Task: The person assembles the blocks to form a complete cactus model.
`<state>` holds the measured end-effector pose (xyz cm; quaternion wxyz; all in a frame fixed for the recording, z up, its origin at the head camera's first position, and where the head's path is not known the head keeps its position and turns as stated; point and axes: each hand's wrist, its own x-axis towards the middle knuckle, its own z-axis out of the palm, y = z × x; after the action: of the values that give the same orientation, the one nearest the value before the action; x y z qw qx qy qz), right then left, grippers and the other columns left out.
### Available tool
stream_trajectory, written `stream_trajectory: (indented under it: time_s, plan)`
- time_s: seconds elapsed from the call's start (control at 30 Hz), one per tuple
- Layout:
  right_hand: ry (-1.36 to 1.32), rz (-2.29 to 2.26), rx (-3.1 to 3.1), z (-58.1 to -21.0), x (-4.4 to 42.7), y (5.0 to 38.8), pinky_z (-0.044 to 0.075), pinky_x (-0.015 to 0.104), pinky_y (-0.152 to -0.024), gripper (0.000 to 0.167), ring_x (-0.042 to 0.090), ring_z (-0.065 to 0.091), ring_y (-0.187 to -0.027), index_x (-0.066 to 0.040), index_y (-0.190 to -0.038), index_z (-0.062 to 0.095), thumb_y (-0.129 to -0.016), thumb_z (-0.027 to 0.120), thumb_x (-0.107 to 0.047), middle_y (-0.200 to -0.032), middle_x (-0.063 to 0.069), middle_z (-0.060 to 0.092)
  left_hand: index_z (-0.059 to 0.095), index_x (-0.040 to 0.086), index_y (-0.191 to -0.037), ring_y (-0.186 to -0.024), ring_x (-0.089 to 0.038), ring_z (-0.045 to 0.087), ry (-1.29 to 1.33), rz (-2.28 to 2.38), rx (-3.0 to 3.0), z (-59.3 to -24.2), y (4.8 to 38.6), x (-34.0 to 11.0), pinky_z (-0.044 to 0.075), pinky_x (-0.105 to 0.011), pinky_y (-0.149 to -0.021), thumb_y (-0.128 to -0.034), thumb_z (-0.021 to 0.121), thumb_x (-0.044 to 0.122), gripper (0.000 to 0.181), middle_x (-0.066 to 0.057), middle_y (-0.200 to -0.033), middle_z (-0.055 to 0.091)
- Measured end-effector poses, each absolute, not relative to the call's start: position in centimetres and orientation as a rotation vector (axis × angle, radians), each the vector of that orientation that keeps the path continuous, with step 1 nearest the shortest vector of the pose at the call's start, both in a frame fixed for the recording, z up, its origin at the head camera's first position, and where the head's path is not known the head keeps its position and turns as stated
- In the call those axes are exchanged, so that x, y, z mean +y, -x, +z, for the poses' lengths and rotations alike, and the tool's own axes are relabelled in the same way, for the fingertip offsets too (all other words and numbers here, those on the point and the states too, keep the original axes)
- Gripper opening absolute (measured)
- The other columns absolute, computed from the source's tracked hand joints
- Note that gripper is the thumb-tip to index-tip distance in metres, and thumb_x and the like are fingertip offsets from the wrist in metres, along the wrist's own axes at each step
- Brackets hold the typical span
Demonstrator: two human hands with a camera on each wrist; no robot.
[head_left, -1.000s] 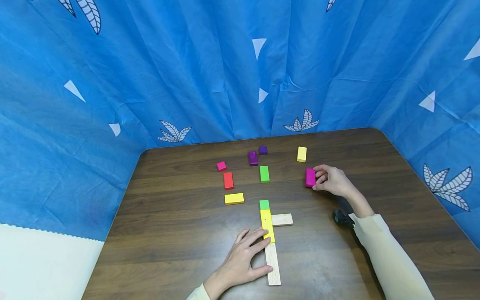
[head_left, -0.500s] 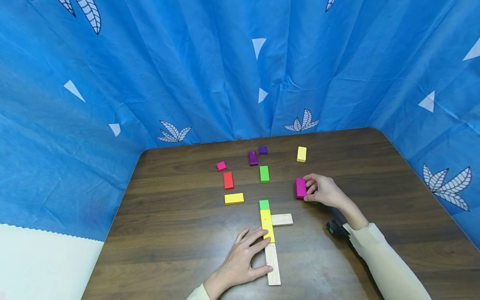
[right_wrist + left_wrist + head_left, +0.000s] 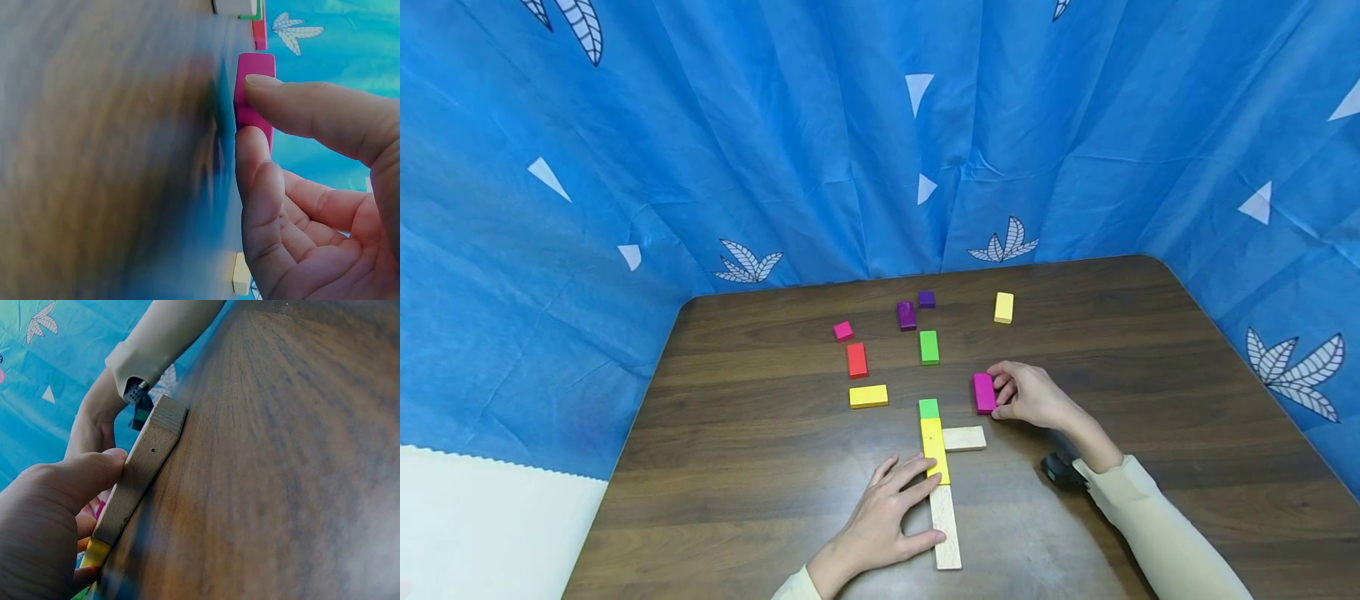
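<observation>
In the head view my left hand [image 3: 880, 525] lies with spread fingers at a row of blocks: thumb against a plain wooden block [image 3: 946, 533], fingertips touching a yellow block [image 3: 932, 435]. A small green block [image 3: 928, 408] tops the row, and another plain block [image 3: 967, 438] juts right from the yellow one. The left wrist view shows the thumb on the side of the wooden block [image 3: 137, 481]. Up and right of the row, my right hand [image 3: 1033, 397] pinches a magenta block [image 3: 983, 393]; the right wrist view shows thumb and fingers on this block [image 3: 256, 65].
Farther back on the brown table [image 3: 737, 467] lie a yellow block [image 3: 868, 397], a red one [image 3: 857, 361], a pink one [image 3: 843, 332], a green one [image 3: 928, 347], two purple ones [image 3: 906, 316] and a pale yellow one [image 3: 1003, 307]. A blue curtain [image 3: 865, 150] hangs behind.
My right hand has moved left and nearer to me across the table, bringing the magenta block closer to the row. The left hand has stayed in place.
</observation>
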<state>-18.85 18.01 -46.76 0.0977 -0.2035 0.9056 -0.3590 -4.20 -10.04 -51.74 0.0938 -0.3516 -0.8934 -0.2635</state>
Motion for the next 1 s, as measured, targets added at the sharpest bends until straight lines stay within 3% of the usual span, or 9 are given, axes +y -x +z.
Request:
stream_trajectory:
  time_s: [0.67,1.0]
  plan:
    - [0.643,-1.053,2.649,-46.7,16.9,17.6,0.052,0.02,-0.062,0.057,0.009,0.06,-0.069,0.01,-0.116,0.058,-0.066,0.085,0.002,-0.087,0.007,0.061,0.065,0.013,-0.128,-0.132,-0.023,0.05,1.054,-0.715,-2.599,-51.8,4.4,-10.0,0.039,-0.052,-0.107,-0.0819,0.07,0.055,0.062,0.0,-0.141,0.053]
    - [0.687,-1.076,2.641,-46.8,16.6,17.2,0.052,0.02,-0.06,0.056,0.01,0.06,-0.069,0.01,-0.116,0.059,-0.066,0.085,0.003,-0.089,0.01,0.061,0.063,0.014,-0.13,-0.136,-0.02,0.046,1.041,-0.775,-2.673,-51.4,4.2,-10.1,0.034,-0.052,-0.112,-0.0801,0.073,0.052,0.064,0.001,-0.143,0.051]
